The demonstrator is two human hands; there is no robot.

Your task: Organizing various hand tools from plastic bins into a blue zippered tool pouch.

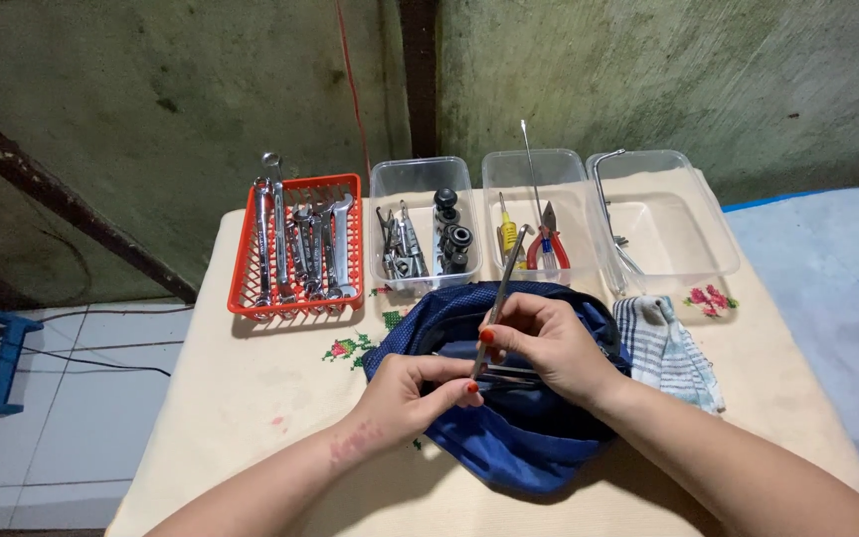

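Both hands, left hand (412, 393) and right hand (547, 343), pinch a slim metal tool (500, 295) over the open blue pouch (509, 438), fingers clamped, steadying it.

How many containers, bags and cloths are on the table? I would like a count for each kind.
Red basket with wrenches: 1
Clear plastic tubs: 3
Blue bag, under both hands: 1
Striped cloth: 1
Total: 6
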